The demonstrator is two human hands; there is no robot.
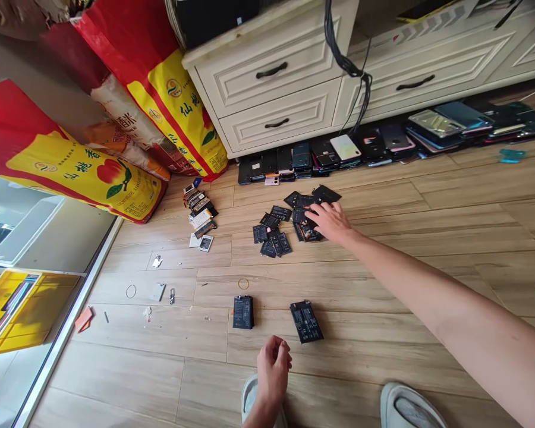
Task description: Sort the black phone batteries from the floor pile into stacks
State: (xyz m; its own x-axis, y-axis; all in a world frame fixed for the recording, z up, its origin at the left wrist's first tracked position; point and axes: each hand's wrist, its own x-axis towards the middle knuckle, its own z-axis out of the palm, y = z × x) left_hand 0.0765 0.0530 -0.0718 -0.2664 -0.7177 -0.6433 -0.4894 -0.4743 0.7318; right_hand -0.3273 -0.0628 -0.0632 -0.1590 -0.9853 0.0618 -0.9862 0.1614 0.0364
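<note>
My right hand (330,221) reaches out and rests on a loose heap of flat black phone batteries (271,232) on the wood-look floor (472,202). I cannot tell whether its fingers grip a battery. Two black batteries lie apart, nearer me: one (243,312) stands straight, and the other (306,321) lies at a slant. My left hand (273,370) is curled closed just below them, above my foot, with nothing visible in it.
Along the base of a cream drawer cabinet (271,89) runs a row of several stacked phones (434,128). Red-and-yellow sacks (178,101) lean at the left. A smaller stack of batteries and labels (200,211) lies beside them, with small scraps and rubber bands nearby.
</note>
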